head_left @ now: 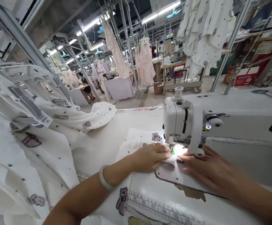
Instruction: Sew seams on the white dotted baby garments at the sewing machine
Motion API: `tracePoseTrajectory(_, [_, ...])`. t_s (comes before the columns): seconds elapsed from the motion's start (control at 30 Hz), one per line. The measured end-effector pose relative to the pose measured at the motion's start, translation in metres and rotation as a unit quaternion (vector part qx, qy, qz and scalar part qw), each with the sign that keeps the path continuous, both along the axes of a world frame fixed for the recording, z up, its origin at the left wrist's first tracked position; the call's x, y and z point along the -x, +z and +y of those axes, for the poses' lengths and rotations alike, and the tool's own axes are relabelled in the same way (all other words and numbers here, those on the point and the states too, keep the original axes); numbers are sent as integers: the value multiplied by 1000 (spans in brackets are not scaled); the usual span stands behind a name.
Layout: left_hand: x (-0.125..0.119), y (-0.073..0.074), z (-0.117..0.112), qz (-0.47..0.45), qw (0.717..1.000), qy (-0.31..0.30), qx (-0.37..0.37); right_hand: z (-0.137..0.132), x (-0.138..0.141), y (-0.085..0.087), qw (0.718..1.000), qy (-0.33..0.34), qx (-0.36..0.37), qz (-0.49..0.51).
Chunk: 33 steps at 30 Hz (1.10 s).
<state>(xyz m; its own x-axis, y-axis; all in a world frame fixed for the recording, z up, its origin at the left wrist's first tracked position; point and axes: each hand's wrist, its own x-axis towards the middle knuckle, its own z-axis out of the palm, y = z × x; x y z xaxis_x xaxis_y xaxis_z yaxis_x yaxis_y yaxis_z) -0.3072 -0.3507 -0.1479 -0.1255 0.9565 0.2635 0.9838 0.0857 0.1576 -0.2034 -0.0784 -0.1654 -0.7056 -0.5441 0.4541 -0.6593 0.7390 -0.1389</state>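
White fabric (136, 140) printed with small bears lies on the sewing table and runs under the presser foot (172, 149) of a white sewing machine (178, 115). My left hand (151, 156) presses on this fabric just left of the foot, its fingers bent together on the cloth. A pale bangle (105, 178) circles that wrist. My right hand (203, 162) rests flat to the right of the needle area, fingers stretched out and spread, the tips by the fabric's edge. The machine's lamp glares there, so the stitching point is washed out.
Bear-print garment pieces hang from white hangers (28, 78) at the left, draping onto the table. A printed ruler strip (159, 207) crosses the front. Metal poles (232, 47) rise behind the machine. Further off are hanging pink garments (145, 62), worktables and a person (85, 82).
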Motion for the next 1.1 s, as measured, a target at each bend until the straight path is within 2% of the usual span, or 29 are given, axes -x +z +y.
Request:
tracePoseTrajectory(0.1, [-6,2,-2,15,1000,1,5,-5,-4,8,999,32,-15,8])
tracePoseTrajectory(0.23, [-12,8,-2,9,999,-8,41,-9,-4,11,999,38,1,33])
tracePoseTrajectory(0.43, [-17,14,1,35,997,1,63,-10,-7,-1,999,30,-22,-8])
tracePoseTrajectory(0.63, [-19,10,4,78,993,33,78,-6,-7,-16,1000,-2,-31,4])
tracePoseTrajectory(0.77, [-17,8,5,74,993,53,81,-4,-5,-14,1000,-22,-16,2])
tracePoseTrajectory(0.93, [-15,11,2,64,996,33,60,-7,-5,-10,1000,-9,-19,7])
tracePoseTrajectory(1.1, [-15,10,5,72,994,30,76,-8,-3,-15,999,-14,-34,14])
